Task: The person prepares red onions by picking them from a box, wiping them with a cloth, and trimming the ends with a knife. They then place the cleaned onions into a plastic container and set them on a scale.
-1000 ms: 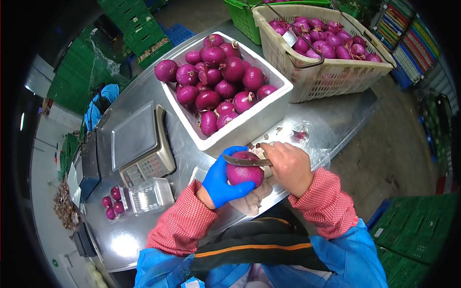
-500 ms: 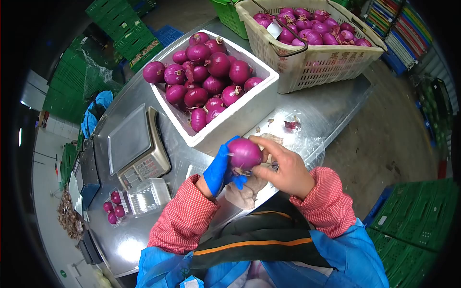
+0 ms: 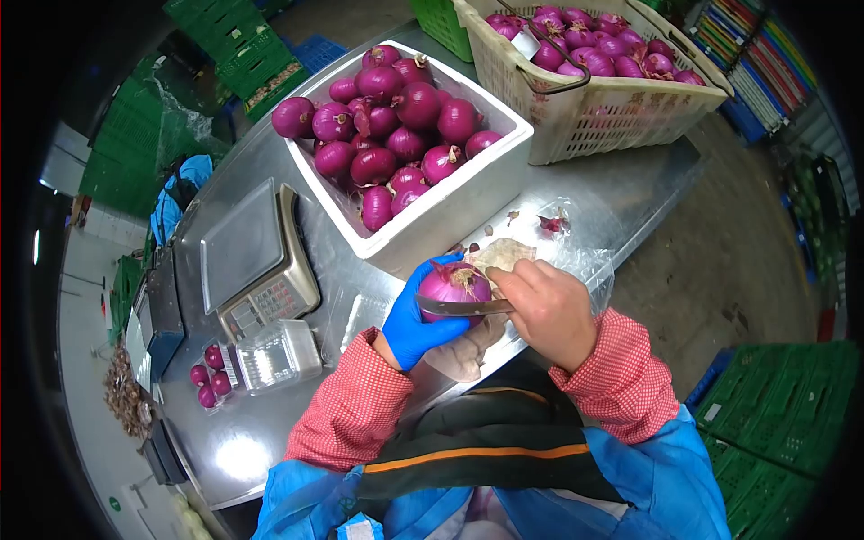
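Note:
My left hand, in a blue glove, is closed around a red onion whose dry root end faces up and to the right. Bare, my right hand grips a small knife; its handle is hidden in the fingers. The blade lies across the near side of the onion, pointing left. Under both hands, a crumpled pale cloth rests on the table edge. Bits of purple onion skin are scattered just beyond.
A white foam box heaped with red onions stands ahead, a beige plastic crate of onions behind it. Left are a weighing scale, clear plastic trays and a pack of small onions. Green crates stand at right.
The onion has been turned so its root end faces up. The knife blade now shows across it, held in my right hand. The view has shifted slightly.

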{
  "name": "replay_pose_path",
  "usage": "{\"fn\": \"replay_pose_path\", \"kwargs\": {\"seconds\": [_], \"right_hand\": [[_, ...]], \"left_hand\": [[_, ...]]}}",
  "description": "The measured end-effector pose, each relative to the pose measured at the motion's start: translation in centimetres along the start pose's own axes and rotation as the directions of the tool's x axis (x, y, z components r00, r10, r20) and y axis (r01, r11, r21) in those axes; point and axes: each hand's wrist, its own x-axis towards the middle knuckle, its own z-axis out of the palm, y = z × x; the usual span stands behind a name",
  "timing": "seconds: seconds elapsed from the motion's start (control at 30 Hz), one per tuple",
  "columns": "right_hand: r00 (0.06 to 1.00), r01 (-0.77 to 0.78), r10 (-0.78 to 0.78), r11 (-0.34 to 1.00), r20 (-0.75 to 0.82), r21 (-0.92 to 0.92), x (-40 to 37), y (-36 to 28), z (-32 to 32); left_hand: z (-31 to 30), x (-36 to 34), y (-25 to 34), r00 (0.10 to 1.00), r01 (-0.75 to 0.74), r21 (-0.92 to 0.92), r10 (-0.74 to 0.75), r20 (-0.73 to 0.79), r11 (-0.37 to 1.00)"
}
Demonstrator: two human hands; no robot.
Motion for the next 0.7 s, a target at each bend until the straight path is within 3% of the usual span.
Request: {"fn": "replay_pose_path", "kwargs": {"seconds": [0.17,0.27,0.37,0.47,0.5,0.57,0.6,0.67,0.7], "right_hand": [[0.998,0.062,-0.062,0.997,-0.013,-0.036,0.2,0.5,1.0],[0.998,0.053,-0.053,0.998,-0.024,-0.031,0.1,1.1,1.5],[0.999,0.024,-0.026,0.999,-0.038,-0.034,-0.7,3.7,3.0],[0.995,0.021,-0.018,1.000,-0.098,0.022,-1.4,4.1,4.2],[0.995,-0.071,0.070,0.997,-0.067,-0.012,-2.7,5.4,4.9],[0.970,-0.242,0.240,0.967,-0.028,-0.085,-4.9,8.4,6.1],[0.966,-0.257,0.256,0.964,-0.026,-0.065,-4.0,8.0,5.8],[0.944,-0.330,0.330,0.944,-0.021,-0.021,-3.0,5.0,3.6],[0.970,-0.233,0.234,0.972,-0.072,0.022,-2.1,3.6,3.0]], "left_hand": [[-0.7,-0.9,-0.2,0.992,0.087,-0.062,-0.081,0.097,0.994],[-1.2,-1.7,-1.4,0.983,0.127,-0.233,-0.092,0.156,0.964],[-0.7,-1.7,-1.0,0.988,0.151,-0.188,-0.139,0.073,0.971],[-0.4,-1.7,0.1,0.981,0.147,-0.161,-0.122,0.154,0.976],[-0.5,-1.7,0.6,0.977,-0.015,-0.114,0.039,0.212,0.993],[-1.0,-1.9,2.6,0.964,-0.159,0.006,0.154,0.218,0.987],[-1.3,-1.9,3.1,0.954,-0.237,0.070,0.218,0.208,0.969],[-2.0,-1.0,1.6,0.997,-0.046,0.009,0.046,0.055,0.999],[-2.0,-0.8,0.8,1.000,-0.027,0.021,0.027,0.016,0.999]]}}
